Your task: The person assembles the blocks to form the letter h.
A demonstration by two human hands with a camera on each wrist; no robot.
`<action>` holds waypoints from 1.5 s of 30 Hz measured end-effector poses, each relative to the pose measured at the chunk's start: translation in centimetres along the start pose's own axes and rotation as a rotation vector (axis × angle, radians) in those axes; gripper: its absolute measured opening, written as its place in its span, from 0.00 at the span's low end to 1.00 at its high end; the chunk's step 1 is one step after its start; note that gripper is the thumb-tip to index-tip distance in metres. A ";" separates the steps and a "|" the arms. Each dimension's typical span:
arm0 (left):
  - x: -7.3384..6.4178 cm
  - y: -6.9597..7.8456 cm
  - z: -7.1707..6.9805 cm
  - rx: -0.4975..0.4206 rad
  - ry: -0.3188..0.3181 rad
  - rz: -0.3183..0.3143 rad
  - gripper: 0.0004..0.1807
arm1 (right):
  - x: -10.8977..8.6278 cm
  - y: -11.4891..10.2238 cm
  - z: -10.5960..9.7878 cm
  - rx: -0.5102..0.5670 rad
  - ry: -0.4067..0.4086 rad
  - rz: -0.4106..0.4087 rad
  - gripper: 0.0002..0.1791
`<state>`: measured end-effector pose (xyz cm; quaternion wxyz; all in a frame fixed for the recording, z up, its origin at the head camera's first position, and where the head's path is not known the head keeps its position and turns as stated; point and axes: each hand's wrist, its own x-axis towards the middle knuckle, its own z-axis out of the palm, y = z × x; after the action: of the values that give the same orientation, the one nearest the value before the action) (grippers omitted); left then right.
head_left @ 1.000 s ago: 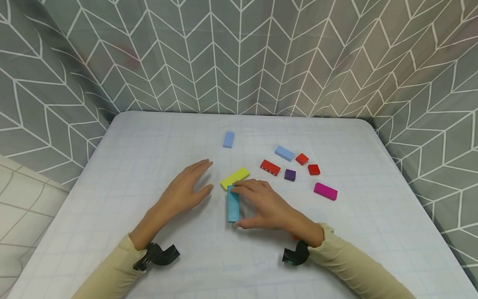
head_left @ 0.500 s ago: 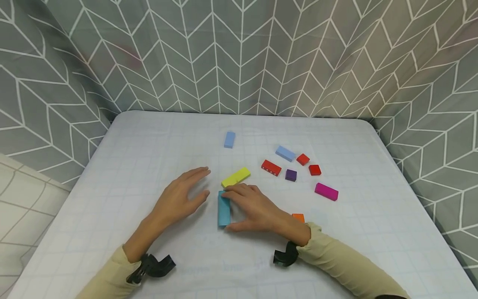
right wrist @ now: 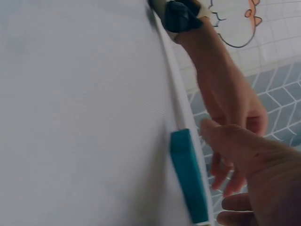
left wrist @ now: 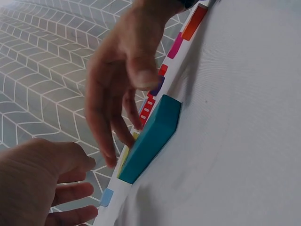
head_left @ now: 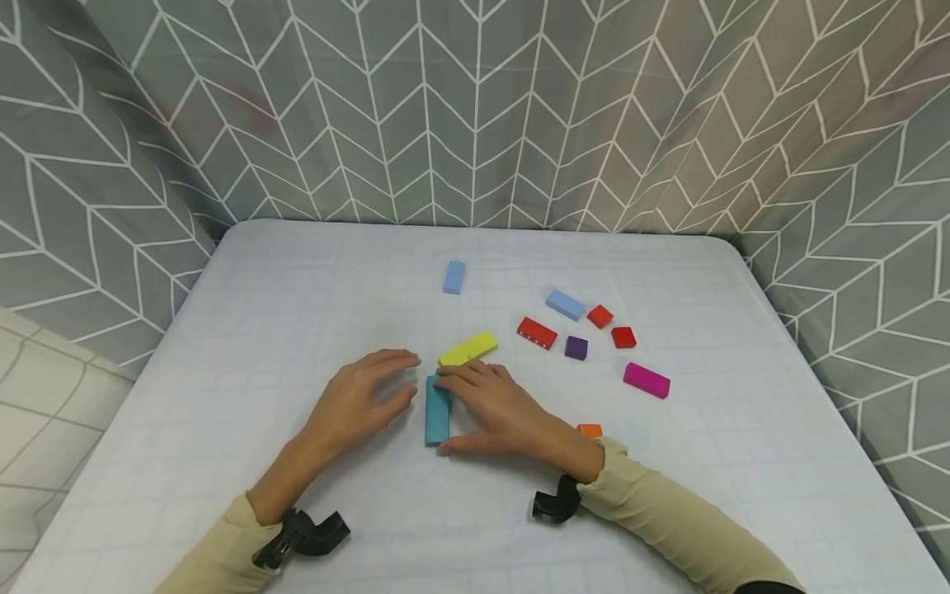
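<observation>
A long teal block (head_left: 437,411) lies lengthwise on the white-covered table, just in front of a yellow block (head_left: 467,349). My right hand (head_left: 500,410) is around its right side, fingers by the far end and thumb by the near corner. In the right wrist view a small gap shows between that thumb (right wrist: 210,130) and the block (right wrist: 189,174). My left hand (head_left: 359,402) hovers at the block's left, fingers loosely bent and holding nothing. Whether the right fingertips touch the far end is hard to tell.
Farther right lie a red block with white dots (head_left: 537,333), a purple cube (head_left: 576,347), small red blocks (head_left: 623,337) and a magenta block (head_left: 646,380). Light blue blocks (head_left: 454,277) sit toward the back. An orange block (head_left: 590,431) is beside my right wrist.
The teal block has shifted left along the table together with my right hand, uncovering the orange block. My left hand has drawn slightly back and lowered a little.
</observation>
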<state>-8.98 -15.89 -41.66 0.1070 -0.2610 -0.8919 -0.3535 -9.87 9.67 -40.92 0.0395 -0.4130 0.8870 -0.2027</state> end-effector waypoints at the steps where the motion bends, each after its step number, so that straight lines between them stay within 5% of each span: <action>1: 0.0 0.0 0.0 -0.001 -0.002 0.001 0.20 | 0.0 0.1 -0.1 0.008 0.003 0.000 0.44; 9: -0.2 0.1 0.5 -0.039 -0.025 0.012 0.20 | 0.0 1.2 -1.7 0.012 0.188 0.054 0.27; 16: -0.3 0.1 1.2 -0.106 -0.097 0.045 0.21 | 0.2 2.0 -2.2 -0.060 0.272 0.177 0.25; 27: -0.6 0.0 1.8 -0.069 -0.176 0.113 0.22 | 1.5 2.1 -1.5 -0.118 0.293 0.291 0.24; 45: -0.8 -0.2 1.9 -0.013 -0.150 0.168 0.15 | 3.2 2.1 -0.6 -0.164 0.203 0.386 0.32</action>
<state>-8.41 -15.01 -43.45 0.0675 -0.3611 -0.8701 -0.3285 -13.61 8.68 -40.90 -0.0457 -0.2148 0.9625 -0.1592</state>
